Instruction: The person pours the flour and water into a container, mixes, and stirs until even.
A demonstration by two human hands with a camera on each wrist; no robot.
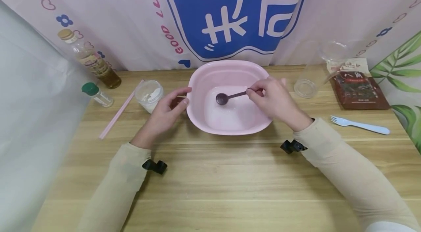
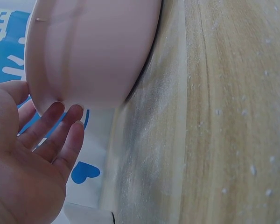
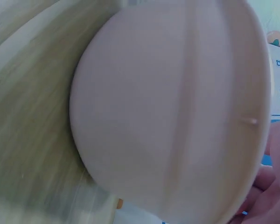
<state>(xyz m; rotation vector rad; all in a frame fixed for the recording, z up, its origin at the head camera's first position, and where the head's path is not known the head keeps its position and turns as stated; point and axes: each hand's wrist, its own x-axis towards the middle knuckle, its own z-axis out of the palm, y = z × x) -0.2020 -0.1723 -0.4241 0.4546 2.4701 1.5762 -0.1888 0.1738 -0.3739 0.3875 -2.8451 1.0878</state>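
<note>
A pink basin [image 1: 230, 128] stands on the table with white powder [image 1: 223, 118] across its floor. My right hand [image 1: 271, 98] reaches over the basin's right side and pinches the end of a dark brown measuring spoon [image 1: 237, 94]. The spoon's round bowl hangs over the powder. On the other side, my left hand [image 1: 167, 109] rests its fingertips against the basin's left rim, fingers loosely spread. In the left wrist view, that hand's fingertips [image 2: 74, 109] meet the outer wall. The right wrist view has the basin hiding most of the right hand [image 3: 273, 186] and the spoon.
Left of the basin are a tub of white powder [image 1: 151, 102], pink chopsticks [image 1: 120, 111], a green-capped shaker [image 1: 102, 97] and a corked oil bottle [image 1: 97, 65]. Rightward stand a clear container [image 1: 306, 87], a brown packet [image 1: 356, 91] and a blue fork [image 1: 361, 125]. A printed curtain [image 1: 138, 34] hangs behind.
</note>
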